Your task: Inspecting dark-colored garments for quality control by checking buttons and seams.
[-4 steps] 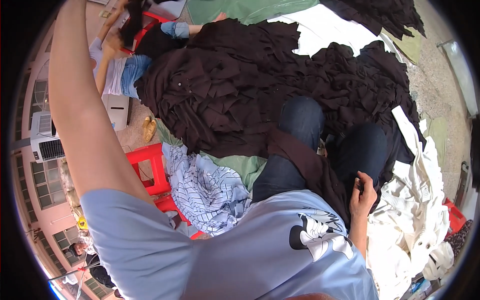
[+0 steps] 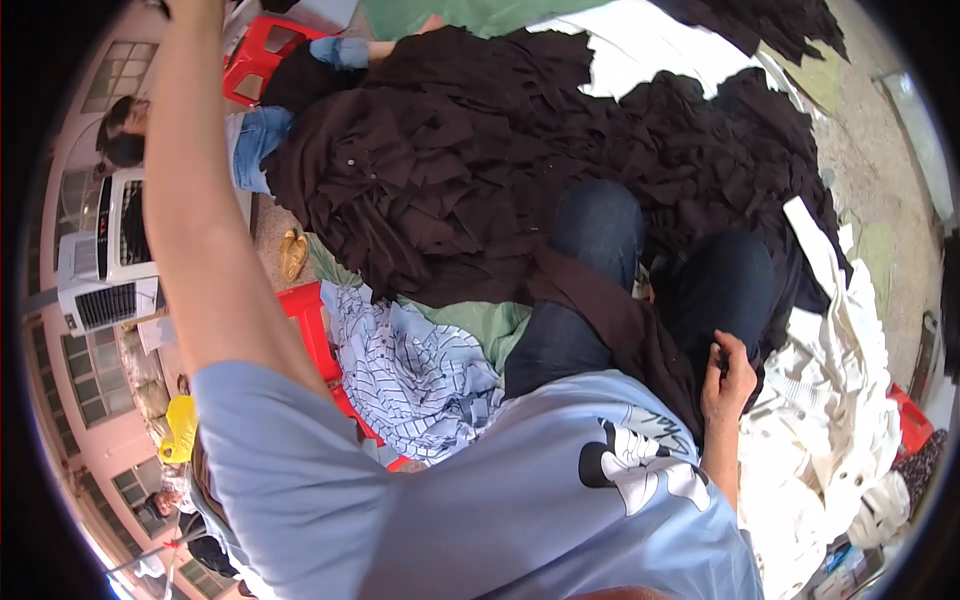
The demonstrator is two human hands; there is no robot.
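My left arm [image 2: 195,150] stretches up along the left side, and its hand lies beyond the top edge, so what it holds is hidden. Beside my thigh, my right hand [image 2: 728,375] is closed with curled fingers. A small dark spot shows between thumb and fingers, too small to name. Across my lap in dark jeans [image 2: 600,225] hangs a dark brown cloth piece [image 2: 600,305], close to the right hand. A large heap of dark brown garments [image 2: 450,160], with a few small buttons showing, spreads in front of my knees.
White knitted garments [image 2: 810,440] pile up at my right. On my left are a blue-white patterned cloth [image 2: 410,375], a red plastic stool [image 2: 310,320] and yellow shoes [image 2: 293,255]. Another person in denim [image 2: 262,150] sits beyond my arm, near white air coolers [image 2: 105,295].
My raised left arm appears further right, and the view has shifted slightly. The other person's arms are now hidden, while a head shows left of my arm. My right hand stays by the thigh.
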